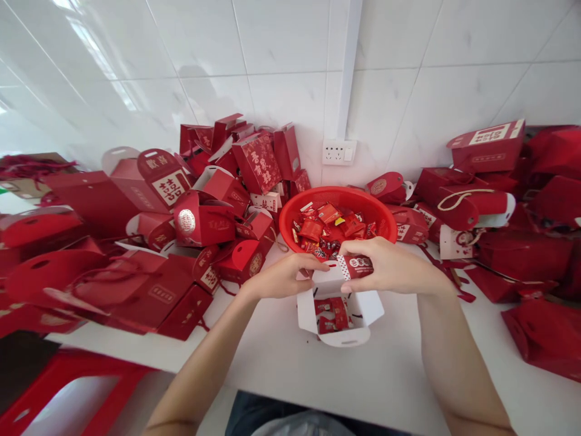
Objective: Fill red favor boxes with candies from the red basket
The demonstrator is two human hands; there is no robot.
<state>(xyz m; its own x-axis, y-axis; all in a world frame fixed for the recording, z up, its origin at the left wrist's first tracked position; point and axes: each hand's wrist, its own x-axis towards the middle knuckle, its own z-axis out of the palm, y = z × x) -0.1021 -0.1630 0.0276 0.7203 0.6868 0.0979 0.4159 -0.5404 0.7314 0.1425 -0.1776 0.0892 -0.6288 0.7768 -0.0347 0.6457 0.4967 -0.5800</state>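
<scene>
Packet [361,266], one, is pinched between the right hand's [388,265] thumb and fingers. One open gift box [309,313] stands below both hands, red sachets [333,316] inside overlapping too much to count. The left hand [280,277], half curled, is at the box's raised far flap [327,278]; whether it grips cannot be told. Just beyond: one red basket [388,223] of sweets [329,213], near rim partly covered by the right hand. Two heaps of red cartons [147,290] flank the hands.
</scene>
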